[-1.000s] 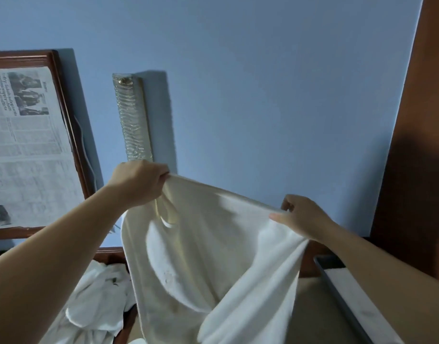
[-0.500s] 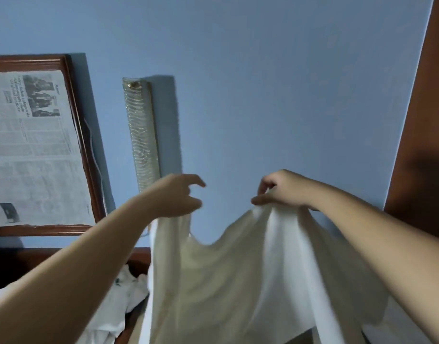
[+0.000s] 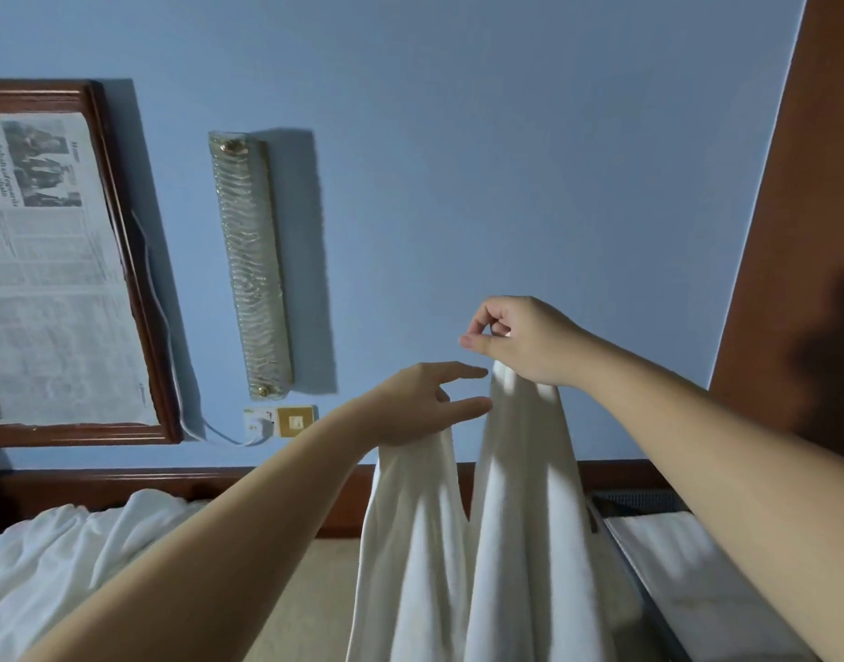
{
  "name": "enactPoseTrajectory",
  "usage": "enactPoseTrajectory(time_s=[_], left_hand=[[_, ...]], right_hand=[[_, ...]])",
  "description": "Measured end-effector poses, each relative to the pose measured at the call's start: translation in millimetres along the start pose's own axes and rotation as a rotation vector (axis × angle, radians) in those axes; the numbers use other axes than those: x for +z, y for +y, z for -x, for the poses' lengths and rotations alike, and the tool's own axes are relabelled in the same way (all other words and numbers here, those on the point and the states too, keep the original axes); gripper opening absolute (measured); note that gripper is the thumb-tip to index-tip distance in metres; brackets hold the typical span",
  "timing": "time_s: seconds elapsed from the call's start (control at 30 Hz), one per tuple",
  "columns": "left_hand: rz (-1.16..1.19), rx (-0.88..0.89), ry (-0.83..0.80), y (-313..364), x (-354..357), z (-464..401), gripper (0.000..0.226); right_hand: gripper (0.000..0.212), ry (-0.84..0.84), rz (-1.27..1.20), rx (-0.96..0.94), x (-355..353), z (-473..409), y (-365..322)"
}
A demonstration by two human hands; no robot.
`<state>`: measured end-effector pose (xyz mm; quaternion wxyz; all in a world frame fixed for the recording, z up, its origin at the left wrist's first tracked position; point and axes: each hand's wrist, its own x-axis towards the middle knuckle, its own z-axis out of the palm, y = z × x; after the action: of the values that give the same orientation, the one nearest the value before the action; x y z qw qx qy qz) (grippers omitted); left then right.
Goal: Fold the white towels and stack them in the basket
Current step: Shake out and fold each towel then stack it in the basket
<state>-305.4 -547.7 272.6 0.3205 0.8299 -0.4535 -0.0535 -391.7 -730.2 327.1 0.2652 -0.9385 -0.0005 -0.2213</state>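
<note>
Hands converged: right hand (image 3: pixel 525 339) pinches towel (image 3: pixel 506 542) edge; left hand (image 3: pixel 422 406) holds edge, fingers extended.

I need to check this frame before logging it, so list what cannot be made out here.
- Towel, head view: its lower end runs off the bottom edge, so its full shape is unknown.
- Basket: only a dark corner shows; the right forearm covers the rest.
- Left hand: its grip underneath on the towel is hidden.
- Framed newspaper: text too small and blurred to read.
</note>
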Motion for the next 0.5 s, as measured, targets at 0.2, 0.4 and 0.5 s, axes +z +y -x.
enactPoseTrajectory(time_s=[0.2, 0.4, 0.5], left_hand=[[0.341, 0.017, -0.084, 7.8, 24.6, 0.2, 0.025], [0.251, 0.024, 0.146, -4.4, 38.4, -4.6, 0.01], [0.201, 0.013, 0.264, -9.5, 43.1, -7.8, 0.011]], right_hand=[[0.019, 0.041, -0.061, -0.014, 2.0, 9.1, 11.0], [0.018, 0.041, -0.098, 0.006, 3.7, 17.2, 23.1], [0.018, 0.035, -0.116, 0.015, 3.4, 20.3, 26.5]])
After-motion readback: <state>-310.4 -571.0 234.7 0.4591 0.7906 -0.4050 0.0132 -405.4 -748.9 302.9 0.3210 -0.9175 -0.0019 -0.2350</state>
